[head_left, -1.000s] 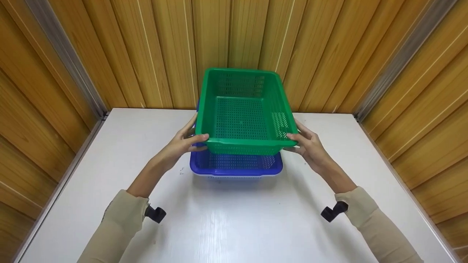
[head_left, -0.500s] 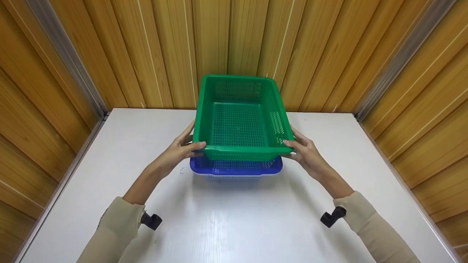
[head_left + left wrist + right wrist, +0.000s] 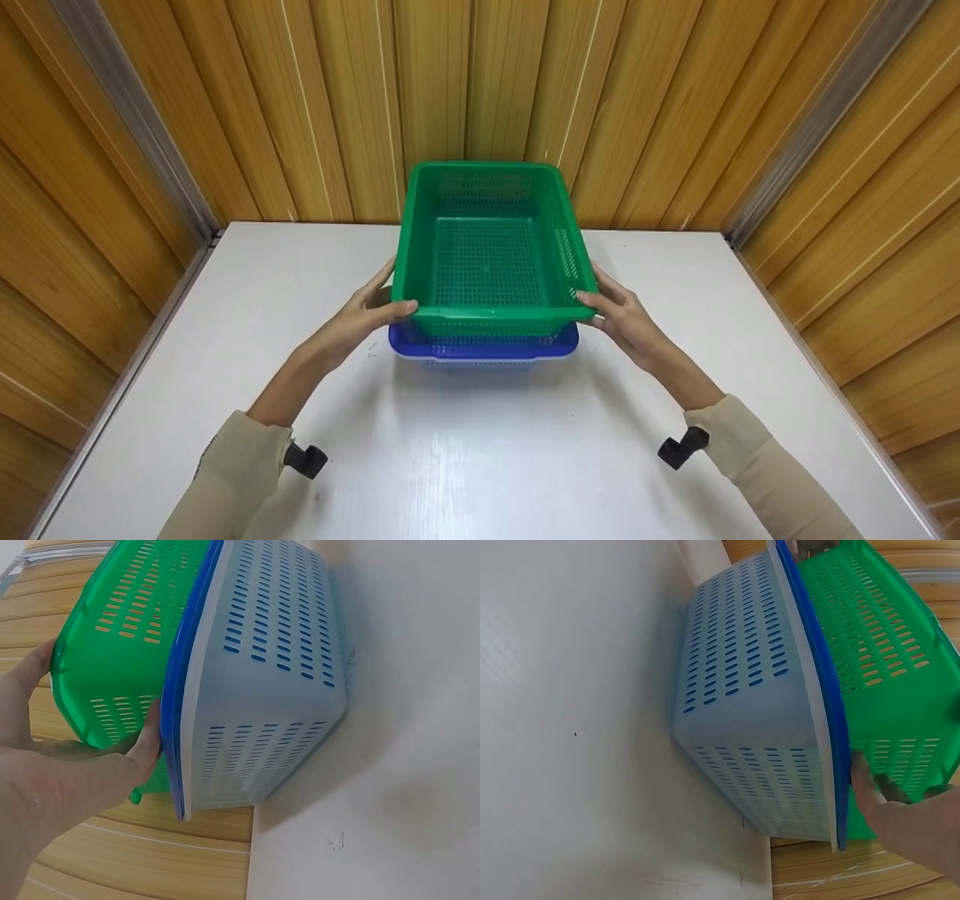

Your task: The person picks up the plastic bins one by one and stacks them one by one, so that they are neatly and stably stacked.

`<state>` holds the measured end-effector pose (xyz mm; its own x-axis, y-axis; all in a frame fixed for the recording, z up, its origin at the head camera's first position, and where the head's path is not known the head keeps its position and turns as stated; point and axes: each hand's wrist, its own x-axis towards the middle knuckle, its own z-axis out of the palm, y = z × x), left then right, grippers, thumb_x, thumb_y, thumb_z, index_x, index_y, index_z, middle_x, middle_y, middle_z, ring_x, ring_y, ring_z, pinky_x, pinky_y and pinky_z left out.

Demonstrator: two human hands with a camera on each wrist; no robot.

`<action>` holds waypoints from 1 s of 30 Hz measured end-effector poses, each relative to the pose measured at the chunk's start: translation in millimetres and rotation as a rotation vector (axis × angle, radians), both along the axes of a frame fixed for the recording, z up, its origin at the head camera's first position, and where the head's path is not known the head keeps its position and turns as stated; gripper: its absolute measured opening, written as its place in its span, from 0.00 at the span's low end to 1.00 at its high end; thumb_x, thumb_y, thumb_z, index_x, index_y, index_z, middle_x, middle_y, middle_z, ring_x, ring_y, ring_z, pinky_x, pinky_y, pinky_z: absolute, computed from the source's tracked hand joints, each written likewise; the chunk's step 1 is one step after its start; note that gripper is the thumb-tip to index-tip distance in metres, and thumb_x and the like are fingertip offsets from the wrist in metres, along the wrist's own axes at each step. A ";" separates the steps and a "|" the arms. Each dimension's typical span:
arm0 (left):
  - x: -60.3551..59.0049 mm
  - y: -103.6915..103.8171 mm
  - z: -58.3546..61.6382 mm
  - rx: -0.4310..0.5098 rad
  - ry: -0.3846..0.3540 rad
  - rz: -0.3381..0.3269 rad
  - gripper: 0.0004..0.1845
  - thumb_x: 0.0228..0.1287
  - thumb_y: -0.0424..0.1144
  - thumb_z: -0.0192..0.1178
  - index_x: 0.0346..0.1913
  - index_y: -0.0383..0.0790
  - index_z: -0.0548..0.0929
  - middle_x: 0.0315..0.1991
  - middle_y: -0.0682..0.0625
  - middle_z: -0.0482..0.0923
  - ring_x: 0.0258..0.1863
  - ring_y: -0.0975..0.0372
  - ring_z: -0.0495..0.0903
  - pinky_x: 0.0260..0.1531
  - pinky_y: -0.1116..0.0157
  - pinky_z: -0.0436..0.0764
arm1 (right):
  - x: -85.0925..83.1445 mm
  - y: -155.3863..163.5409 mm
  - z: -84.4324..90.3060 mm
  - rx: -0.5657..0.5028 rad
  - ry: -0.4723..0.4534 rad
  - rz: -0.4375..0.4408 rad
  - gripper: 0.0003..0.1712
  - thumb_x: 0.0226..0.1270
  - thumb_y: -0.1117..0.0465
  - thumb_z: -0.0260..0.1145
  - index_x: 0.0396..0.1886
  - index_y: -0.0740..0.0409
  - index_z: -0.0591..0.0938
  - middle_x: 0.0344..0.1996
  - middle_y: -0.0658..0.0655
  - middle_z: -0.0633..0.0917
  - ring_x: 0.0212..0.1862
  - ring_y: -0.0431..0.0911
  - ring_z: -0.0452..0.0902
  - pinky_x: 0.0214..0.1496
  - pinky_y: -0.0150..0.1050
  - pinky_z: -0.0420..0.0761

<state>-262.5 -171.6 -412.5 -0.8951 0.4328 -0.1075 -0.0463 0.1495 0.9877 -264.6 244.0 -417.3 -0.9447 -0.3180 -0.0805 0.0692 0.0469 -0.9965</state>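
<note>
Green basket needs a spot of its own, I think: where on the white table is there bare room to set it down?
Bare table lies in front of the blue basket, between the two sleeves, and to either side toward the wooden walls. The middle is crowded: the green basket, gripped by the left hand and right hand, sits partly inside the blue one.

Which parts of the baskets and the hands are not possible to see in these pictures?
- Blue basket inside, head view: covered by the green basket.
- Whether the green basket is fully seated in it: not clear in any view.
- Left hand fingers beyond the thumb, head view: hidden behind the green basket's wall.
- Right hand, right wrist view: cut off by the frame's edge.
- White table under the baskets: hidden.
</note>
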 end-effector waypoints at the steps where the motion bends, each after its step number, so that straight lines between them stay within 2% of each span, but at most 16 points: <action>1: 0.3 -0.6 -0.5 -0.012 0.004 0.002 0.47 0.71 0.53 0.61 0.82 0.69 0.42 0.83 0.44 0.51 0.82 0.45 0.49 0.76 0.33 0.50 | 0.0 0.1 -0.6 0.015 0.002 0.002 0.45 0.78 0.55 0.59 0.85 0.46 0.45 0.83 0.58 0.54 0.80 0.58 0.56 0.78 0.52 0.66; 5: 0.4 -1.5 -2.0 -0.048 0.025 0.008 0.47 0.70 0.55 0.60 0.82 0.70 0.42 0.85 0.50 0.42 0.84 0.46 0.36 0.75 0.29 0.41 | -0.4 1.4 -2.5 0.075 0.020 0.016 0.46 0.78 0.54 0.60 0.85 0.47 0.46 0.83 0.56 0.53 0.82 0.56 0.52 0.82 0.54 0.58; 9: -0.4 -1.6 -3.0 -0.064 0.022 0.020 0.47 0.70 0.56 0.61 0.82 0.70 0.43 0.85 0.55 0.36 0.84 0.48 0.28 0.76 0.31 0.37 | -0.8 3.5 -4.3 0.111 0.031 0.036 0.44 0.78 0.54 0.60 0.85 0.46 0.47 0.83 0.57 0.55 0.82 0.56 0.53 0.82 0.56 0.57; 15: 0.5 -2.6 -9.9 -0.092 -0.016 0.033 0.47 0.69 0.57 0.62 0.81 0.73 0.43 0.85 0.56 0.32 0.83 0.46 0.23 0.74 0.29 0.33 | 2.6 3.9 -11.2 0.114 -0.008 0.029 0.45 0.77 0.54 0.61 0.85 0.45 0.48 0.82 0.59 0.54 0.80 0.60 0.56 0.78 0.60 0.64; 21: 9.4 -13.2 -23.5 -0.124 -0.078 0.042 0.47 0.69 0.58 0.61 0.80 0.76 0.42 0.85 0.56 0.28 0.82 0.45 0.21 0.73 0.27 0.34 | 6.4 -3.0 -25.1 0.040 -0.059 0.097 0.46 0.78 0.56 0.60 0.85 0.47 0.45 0.82 0.64 0.49 0.80 0.69 0.51 0.68 0.67 0.73; 25: 12.4 -17.0 -30.4 -0.131 -0.083 0.038 0.47 0.69 0.59 0.61 0.80 0.77 0.40 0.85 0.56 0.27 0.82 0.44 0.21 0.72 0.27 0.35 | 6.4 -5.4 -31.4 0.013 -0.071 0.109 0.47 0.77 0.57 0.61 0.85 0.48 0.44 0.82 0.66 0.48 0.79 0.71 0.53 0.64 0.64 0.77; 30: 10.7 -14.7 -37.1 -0.123 -0.068 0.015 0.48 0.69 0.59 0.61 0.79 0.79 0.38 0.85 0.57 0.27 0.82 0.45 0.20 0.73 0.27 0.34 | 7.4 -3.5 -35.0 0.012 -0.086 0.095 0.48 0.77 0.59 0.62 0.85 0.46 0.44 0.82 0.67 0.49 0.77 0.68 0.58 0.62 0.58 0.81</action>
